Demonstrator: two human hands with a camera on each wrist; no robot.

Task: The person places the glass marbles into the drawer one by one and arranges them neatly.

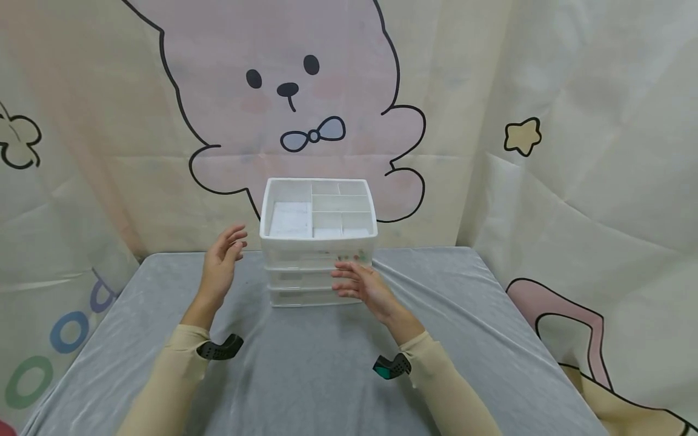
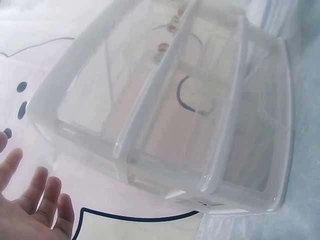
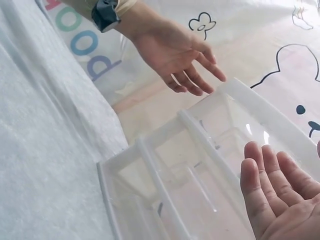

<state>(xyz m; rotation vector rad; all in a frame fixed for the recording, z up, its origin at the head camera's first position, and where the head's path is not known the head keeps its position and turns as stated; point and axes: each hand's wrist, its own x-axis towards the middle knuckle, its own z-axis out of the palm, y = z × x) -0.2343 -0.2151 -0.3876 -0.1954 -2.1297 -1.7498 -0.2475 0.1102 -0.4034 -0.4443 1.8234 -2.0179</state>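
A white plastic drawer organizer (image 1: pixel 319 260) with a divided top tray and see-through drawers stands at the back of the table. Left of it, my left hand (image 1: pixel 220 254) is raised with fingers loosely extended, apart from the box and holding nothing. My right hand (image 1: pixel 365 284) hovers before the organizer's right front, its palm turned inward and its fingers relaxed. In the left wrist view, the organizer's stacked drawers (image 2: pixel 170 115) look clear, and the left fingers (image 2: pixel 45 200) stay off them. The right wrist view shows both hands around the box, the right fingers (image 3: pixel 280 180) bare of any object.
A grey cloth covers the table (image 1: pixel 305 369). Behind it hangs a curtain (image 1: pixel 447 60) printed with a bear, close to the organizer's back. More printed curtain (image 1: pixel 611 151) closes off the right side. Each wrist wears a dark camera band (image 1: pixel 220 348).
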